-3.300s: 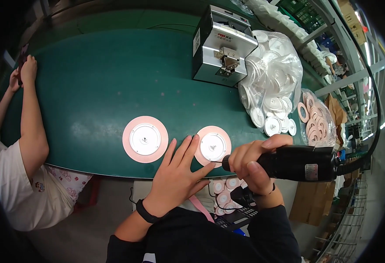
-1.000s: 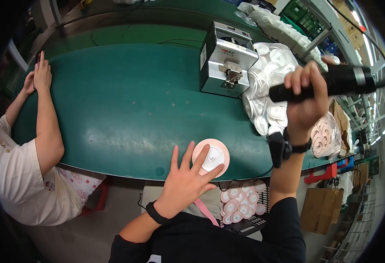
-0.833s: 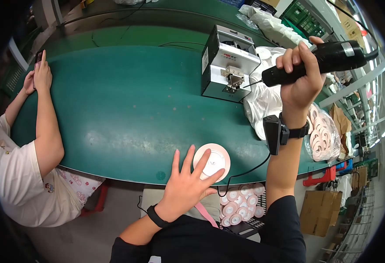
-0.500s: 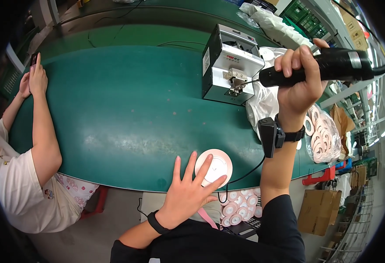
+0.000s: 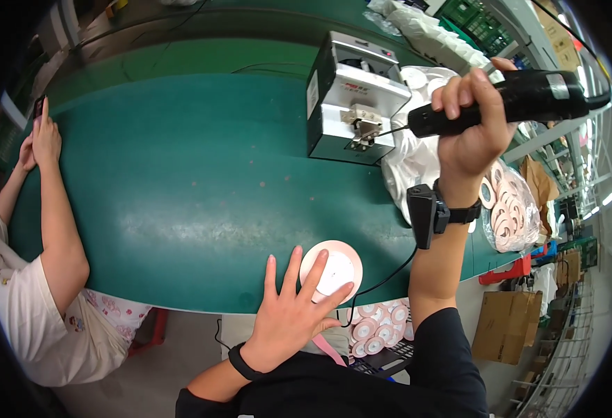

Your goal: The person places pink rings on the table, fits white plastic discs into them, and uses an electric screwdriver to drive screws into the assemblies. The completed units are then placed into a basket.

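My right hand (image 5: 479, 118) is wrapped round a black electric screwdriver (image 5: 546, 96), raised at the right. Its thin bit reaches left to the metal pick-up point on the front of a grey and black box-shaped screw feeder (image 5: 356, 94); whether a screw is on the tip is too small to tell. Near the table's front edge, my left hand (image 5: 285, 310) lies with spread fingers over a round pink disc with a white centre (image 5: 344, 268). Its thumb and fingers rest on the disc without wrapping round it.
Several similar discs (image 5: 375, 331) lie in a black crate below the table edge. Right of the feeder are white plastic bags (image 5: 410, 160) and a clear bag of pink rings (image 5: 508, 216). A co-worker at the left holds a phone (image 5: 39, 108). A cable hangs from my right wrist device (image 5: 428, 216).
The whole view has shifted slightly, so the feeder and co-worker appear farther left. The screwdriver bit stays at the feeder's pick-up point, and my left hand stays on the disc.
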Motion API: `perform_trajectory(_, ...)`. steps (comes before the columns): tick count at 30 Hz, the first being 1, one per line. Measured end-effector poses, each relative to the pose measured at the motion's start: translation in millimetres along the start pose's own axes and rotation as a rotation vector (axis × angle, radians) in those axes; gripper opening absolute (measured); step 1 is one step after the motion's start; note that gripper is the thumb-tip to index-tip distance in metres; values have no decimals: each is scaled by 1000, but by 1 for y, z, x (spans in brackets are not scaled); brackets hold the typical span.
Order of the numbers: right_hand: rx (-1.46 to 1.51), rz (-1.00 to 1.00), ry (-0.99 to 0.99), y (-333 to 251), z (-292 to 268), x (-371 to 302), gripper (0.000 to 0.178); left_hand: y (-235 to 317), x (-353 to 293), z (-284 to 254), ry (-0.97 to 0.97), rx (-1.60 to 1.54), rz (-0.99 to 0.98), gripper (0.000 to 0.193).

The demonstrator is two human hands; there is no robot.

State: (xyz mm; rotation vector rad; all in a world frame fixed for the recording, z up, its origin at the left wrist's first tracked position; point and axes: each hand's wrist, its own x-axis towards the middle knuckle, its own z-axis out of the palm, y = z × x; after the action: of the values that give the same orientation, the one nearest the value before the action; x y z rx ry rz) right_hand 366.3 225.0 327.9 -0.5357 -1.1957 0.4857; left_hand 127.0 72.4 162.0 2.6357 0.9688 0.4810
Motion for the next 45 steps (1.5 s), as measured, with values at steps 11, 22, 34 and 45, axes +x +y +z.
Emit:
perform_trajectory(11, 12, 20, 8, 17, 8, 0, 39, 1, -2, -4, -20, 38, 13, 92)
perform_trajectory(22, 23, 363, -38, 18, 7, -12, 33, 2, 0, -7, -29, -5, -18, 87)
perform_trajectory(34, 21, 174, -232, -87, 11, -130, 42, 1, -4, -3, 18, -65, -11, 86)
perform_trajectory(45, -73, 287, -122, -70, -8, -160, 42, 2, -4, -2, 30, -11, -19, 88)
